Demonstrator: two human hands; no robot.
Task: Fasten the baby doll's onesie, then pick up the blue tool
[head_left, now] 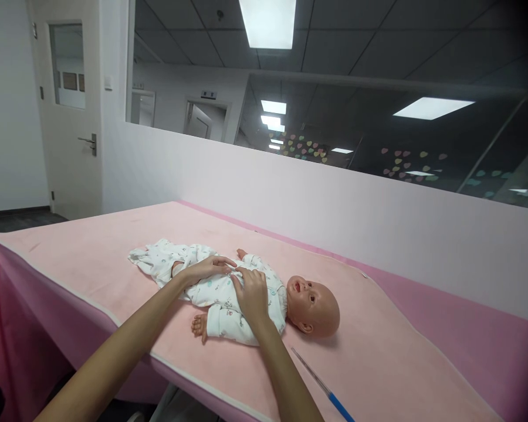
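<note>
A baby doll [312, 305] lies on its back on a pink-covered table [92, 258], head to the right. It wears a white printed romper [189, 261]. My left hand [209, 268] rests on the doll's belly, fingers pinching the romper's front. My right hand [250, 293] lies on the doll's chest, fingertips meeting the left hand at the front opening of the garment. The doll's bare hand [199, 326] sticks out of the near sleeve.
A thin rod with a blue end [321, 384] lies on the cloth near the table's front edge, right of my right arm. A low white partition wall [334, 211] runs behind the table. A closed door [70, 117] stands at far left.
</note>
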